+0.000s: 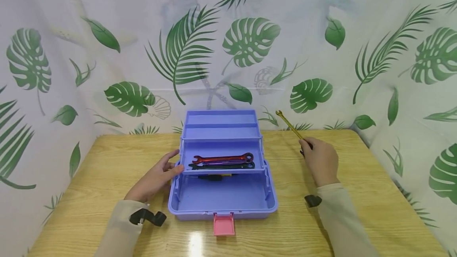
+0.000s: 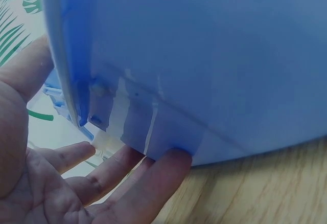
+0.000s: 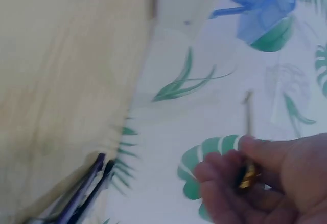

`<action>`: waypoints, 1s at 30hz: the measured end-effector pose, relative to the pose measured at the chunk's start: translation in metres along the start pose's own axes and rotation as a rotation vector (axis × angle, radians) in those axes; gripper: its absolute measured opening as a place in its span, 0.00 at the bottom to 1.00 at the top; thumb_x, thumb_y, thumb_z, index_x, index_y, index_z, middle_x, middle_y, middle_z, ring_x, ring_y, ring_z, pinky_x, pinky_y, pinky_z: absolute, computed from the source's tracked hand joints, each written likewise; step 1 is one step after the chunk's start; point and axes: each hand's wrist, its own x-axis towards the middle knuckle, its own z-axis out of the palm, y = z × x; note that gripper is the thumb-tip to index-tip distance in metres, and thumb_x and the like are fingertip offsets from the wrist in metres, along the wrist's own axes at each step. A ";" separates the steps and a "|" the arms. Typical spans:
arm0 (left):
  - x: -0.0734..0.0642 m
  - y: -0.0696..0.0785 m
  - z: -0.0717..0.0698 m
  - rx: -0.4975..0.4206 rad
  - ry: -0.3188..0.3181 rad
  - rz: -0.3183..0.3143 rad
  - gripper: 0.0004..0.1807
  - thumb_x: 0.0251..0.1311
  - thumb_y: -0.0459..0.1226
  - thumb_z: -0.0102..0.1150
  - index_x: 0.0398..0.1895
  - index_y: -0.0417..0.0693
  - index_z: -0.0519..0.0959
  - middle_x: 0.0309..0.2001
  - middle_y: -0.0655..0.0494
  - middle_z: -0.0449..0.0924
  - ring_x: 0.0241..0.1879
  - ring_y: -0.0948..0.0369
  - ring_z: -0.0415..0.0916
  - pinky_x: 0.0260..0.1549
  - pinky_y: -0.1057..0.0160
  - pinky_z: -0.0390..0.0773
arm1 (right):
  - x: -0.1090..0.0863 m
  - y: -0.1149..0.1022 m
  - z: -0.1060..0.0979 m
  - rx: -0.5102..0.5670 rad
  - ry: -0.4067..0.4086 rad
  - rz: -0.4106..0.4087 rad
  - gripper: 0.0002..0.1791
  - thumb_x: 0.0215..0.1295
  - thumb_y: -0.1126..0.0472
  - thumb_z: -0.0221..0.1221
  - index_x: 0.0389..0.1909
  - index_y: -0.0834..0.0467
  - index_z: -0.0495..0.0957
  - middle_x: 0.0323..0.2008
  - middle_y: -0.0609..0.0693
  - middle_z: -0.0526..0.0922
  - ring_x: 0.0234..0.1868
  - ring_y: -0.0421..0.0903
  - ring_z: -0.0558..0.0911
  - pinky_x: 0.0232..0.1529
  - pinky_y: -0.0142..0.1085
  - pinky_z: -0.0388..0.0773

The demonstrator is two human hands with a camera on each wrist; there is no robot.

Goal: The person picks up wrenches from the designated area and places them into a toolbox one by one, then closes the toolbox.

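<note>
A lilac toolbox (image 1: 223, 199) stands open on the table, its stepped trays raised at the back. My left hand (image 1: 157, 177) is at its left side, the thumb at the corner of the lower tray (image 1: 221, 146) and loosely spread fingers touching the outer wall (image 2: 214, 81). In that tray lie a red wrench (image 1: 223, 158), a purple wrench (image 1: 214, 163) and a dark green one (image 1: 223, 166). To the right of the box, my right hand (image 1: 321, 162) grips a gold wrench (image 1: 290, 126) by one end. Its open-ended jaw points up and left.
A screwdriver with a black handle (image 1: 210, 177) lies beneath the tray, inside the box. The pink latch (image 1: 223, 225) hangs at the front. Behind the wooden table (image 1: 107, 169) hangs a leaf-print cloth (image 1: 250, 82). A purple and a black rod-like thing (image 3: 76, 198) show in the right wrist view.
</note>
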 end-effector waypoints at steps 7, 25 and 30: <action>-0.001 0.003 0.000 0.006 0.004 -0.006 0.41 0.58 0.56 0.59 0.72 0.69 0.51 0.57 0.44 0.71 0.56 0.48 0.72 0.48 0.49 0.78 | 0.002 -0.020 -0.005 0.130 0.216 -0.266 0.10 0.61 0.56 0.64 0.39 0.57 0.86 0.29 0.52 0.86 0.26 0.49 0.83 0.24 0.44 0.76; -0.015 0.029 0.003 -0.010 -0.022 -0.037 0.42 0.61 0.53 0.58 0.74 0.62 0.48 0.59 0.41 0.69 0.57 0.46 0.70 0.48 0.46 0.77 | -0.002 -0.048 -0.005 0.183 0.030 -0.714 0.12 0.54 0.57 0.68 0.40 0.54 0.86 0.38 0.47 0.86 0.41 0.45 0.84 0.41 0.40 0.81; -0.017 0.031 0.004 -0.023 -0.027 -0.027 0.42 0.62 0.52 0.57 0.74 0.59 0.47 0.59 0.40 0.68 0.57 0.45 0.70 0.47 0.46 0.78 | -0.003 -0.050 -0.005 0.204 0.004 -0.727 0.13 0.53 0.59 0.69 0.40 0.55 0.86 0.38 0.47 0.86 0.39 0.44 0.84 0.37 0.39 0.81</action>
